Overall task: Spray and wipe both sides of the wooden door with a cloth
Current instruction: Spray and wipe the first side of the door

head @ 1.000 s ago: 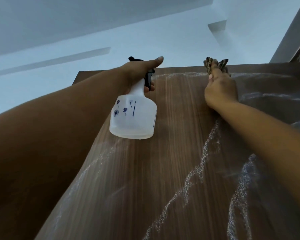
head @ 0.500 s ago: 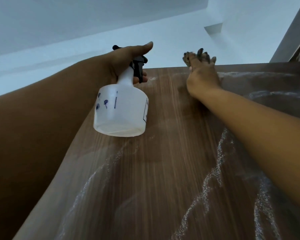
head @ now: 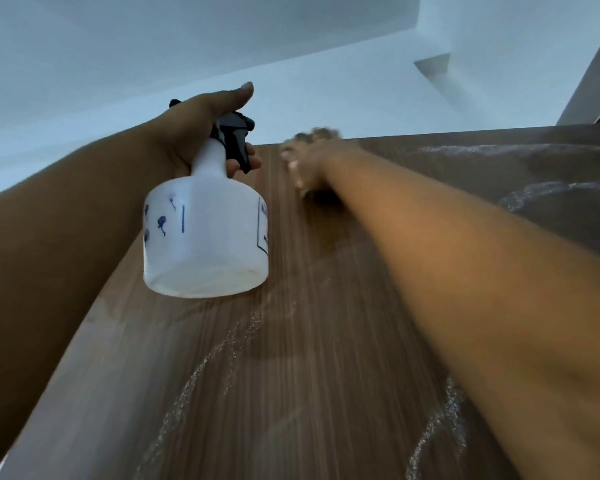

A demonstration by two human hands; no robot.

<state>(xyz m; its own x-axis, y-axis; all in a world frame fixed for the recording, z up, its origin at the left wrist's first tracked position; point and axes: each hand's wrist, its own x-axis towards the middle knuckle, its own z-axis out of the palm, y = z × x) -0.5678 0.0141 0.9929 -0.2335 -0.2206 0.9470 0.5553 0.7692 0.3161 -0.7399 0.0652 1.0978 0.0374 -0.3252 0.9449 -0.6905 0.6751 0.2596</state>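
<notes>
I look up along the wooden door [head: 291, 375], brown with vertical grain and white streaks of spray foam running down it. My left hand [head: 201, 129] grips the neck of a white spray bottle [head: 205, 237] with a black trigger, held close to the door's left part. My right hand [head: 309, 161] is pressed against the door near its top edge, blurred by motion. A patterned cloth [head: 321, 133] shows as a blurred bit at its fingertips; the rest is hidden under the hand.
Above the door's top edge are a pale wall and ceiling [head: 222, 46]. A grey door frame [head: 593, 81] rises at the upper right. The door's left edge [head: 84, 323] runs diagonally, with my left forearm in front of it.
My right hand has slid left along the top of the door with the cloth, towards the bottle. The left hand and bottle stayed in much the same place against the door.
</notes>
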